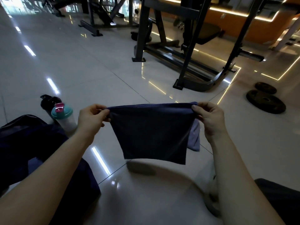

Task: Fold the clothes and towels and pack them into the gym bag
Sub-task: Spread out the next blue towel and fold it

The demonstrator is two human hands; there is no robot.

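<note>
A dark blue towel (pixel 151 132) hangs folded in the air above the tiled floor. My left hand (pixel 93 116) pinches its top left corner and my right hand (pixel 209 117) pinches its top right corner, so the top edge is stretched flat between them. A lighter grey-blue cloth (pixel 194 138) lies on the floor behind the towel, mostly hidden by it. The dark navy gym bag (pixel 32 143) sits on the floor at the left, under my left forearm.
A shaker bottle with a teal lid (pixel 63 114) and a black bottle (pixel 48 101) stand on the floor beside the bag. Gym machine frames (pixel 186 62) fill the back. Two weight plates (pixel 266 101) lie at the right. A dark object (pixel 282 197) sits at the lower right.
</note>
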